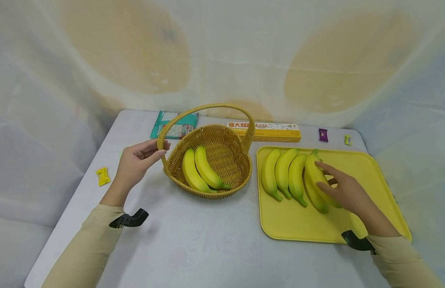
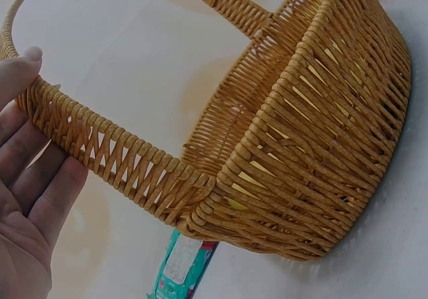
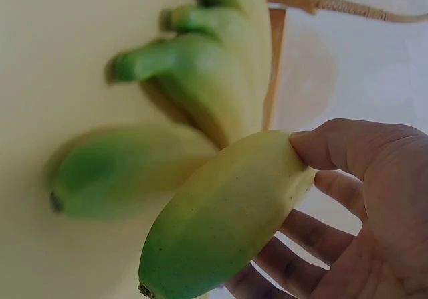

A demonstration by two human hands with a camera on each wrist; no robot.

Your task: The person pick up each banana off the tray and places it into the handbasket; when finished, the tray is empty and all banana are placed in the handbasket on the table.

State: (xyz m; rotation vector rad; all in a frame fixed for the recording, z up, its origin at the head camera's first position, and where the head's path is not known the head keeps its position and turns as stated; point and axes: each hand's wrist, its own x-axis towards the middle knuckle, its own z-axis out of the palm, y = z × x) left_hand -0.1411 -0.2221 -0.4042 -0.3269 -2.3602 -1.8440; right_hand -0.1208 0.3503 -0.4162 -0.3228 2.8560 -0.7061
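My left hand [image 1: 134, 164] grips the left side of the upright handle [image 2: 114, 142] of a woven wicker basket [image 1: 227, 154], thumb on one face and fingers behind it. Two yellow bananas [image 1: 209, 172] with greenish tips lie side by side inside, toward the basket's left. Over the yellow tray [image 1: 294, 226], my right hand [image 1: 346, 192] holds a banana [image 3: 221, 212] between thumb and fingers. That banana overlaps another banana [image 1: 315, 196] lying beneath it. Three more bananas [image 1: 269, 172] lie in a row to its left on the tray.
Behind the basket are a teal packet [image 1: 159, 126] and a yellow-and-white pasta box [image 1: 276, 135]. A purple wrapped sweet [image 1: 323, 135] and a small yellow-green one [image 1: 348, 140] lie past the tray. One yellow wrapped sweet [image 1: 103, 176] is at the table's left side.
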